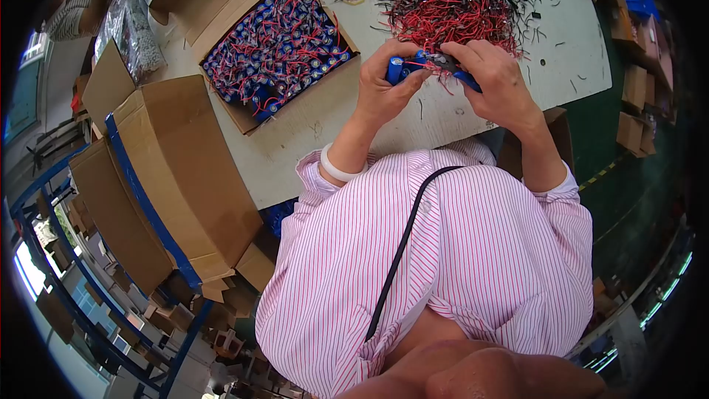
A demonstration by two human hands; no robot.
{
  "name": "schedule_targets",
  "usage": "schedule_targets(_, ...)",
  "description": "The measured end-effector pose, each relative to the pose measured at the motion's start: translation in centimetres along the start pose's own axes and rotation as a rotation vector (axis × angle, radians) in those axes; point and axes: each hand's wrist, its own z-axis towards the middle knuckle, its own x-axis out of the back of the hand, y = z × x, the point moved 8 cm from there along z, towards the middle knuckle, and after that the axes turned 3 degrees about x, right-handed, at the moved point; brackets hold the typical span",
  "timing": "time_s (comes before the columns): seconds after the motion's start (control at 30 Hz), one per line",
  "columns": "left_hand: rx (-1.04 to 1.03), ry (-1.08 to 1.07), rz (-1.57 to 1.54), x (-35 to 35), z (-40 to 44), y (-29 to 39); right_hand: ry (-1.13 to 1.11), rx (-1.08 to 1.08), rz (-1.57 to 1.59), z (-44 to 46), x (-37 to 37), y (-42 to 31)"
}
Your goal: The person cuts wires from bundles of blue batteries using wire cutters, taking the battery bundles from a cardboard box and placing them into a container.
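Observation:
My left hand [386,83] is closed around blue cylindrical battery cells [396,70] with thin red wires. Blue-handled pliers or cutters [467,80] are gripped in my right hand [496,80], their dark jaws up against the wires between both hands. Just beyond my hands lies a big heap of red and black wires [461,4] on the pale table. To the left, an open cardboard box [336,24] is packed with many blue cells and their red wires. My fingers partly cover the cells and the tool, so the exact cell count is unclear.
The pale tabletop [288,151] has small wire scraps scattered at its right side. A large opened carton [188,151] stands left of me, beside blue metal rails. Clear plastic bags [129,41] lie at the far left. More cardboard boxes [634,89] sit over the green floor at right.

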Motion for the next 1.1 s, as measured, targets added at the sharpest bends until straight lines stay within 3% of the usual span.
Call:
schedule_targets(0.23, -0.262, 0.004, 0.248, -0.3, 0.2, 2.2, -0.042, 0.03, -0.015, 0.1, 0.0, 0.3)
schedule_targets(0.43, -0.281, -0.053, 0.341, -0.7, 0.3, 2.4, -0.046, 0.081, 0.005, -0.5, -0.7, 0.8)
schedule_targets(0.5, -0.264, -0.096, 0.307, -0.7, 0.3, 2.4, -0.047, 0.115, 0.32, -0.6, -1.4, 1.1)
schedule_targets(0.53, -0.249, -0.139, 0.274, -0.8, 0.3, 2.2, -0.045, 0.114, 0.32, -0.9, -1.5, 1.4)
schedule_targets(0.6, -0.224, -0.153, 0.159, -0.9, 0.3, 2.1, -0.326, -0.293, 1.107, -2.1, -4.7, 2.9)
schedule_targets(0.7, -0.164, -0.131, -0.017, -0.9, 0.2, 1.6, -0.199, -0.384, 1.393, -1.2, -3.5, 3.0)
schedule_targets(0.77, -0.133, -0.101, -0.079, -0.4, 0.1, 1.3, -0.114, -0.171, 0.784, -0.9, -1.7, 3.4)
schedule_targets(0.8, 0.032, -0.111, -0.171, -0.3, 0.0, 0.2, -0.035, -0.037, 0.384, -0.8, -0.9, 2.9)
schedule_targets(0.83, 0.197, -0.122, -0.264, -0.5, -0.2, -0.9, -0.136, -0.108, -0.102, -1.2, -0.7, 2.9)
schedule_targets(1.1, 0.369, -0.094, -0.522, -0.3, -0.6, -2.6, -0.111, 0.031, 0.08, -0.2, 0.4, 1.1)
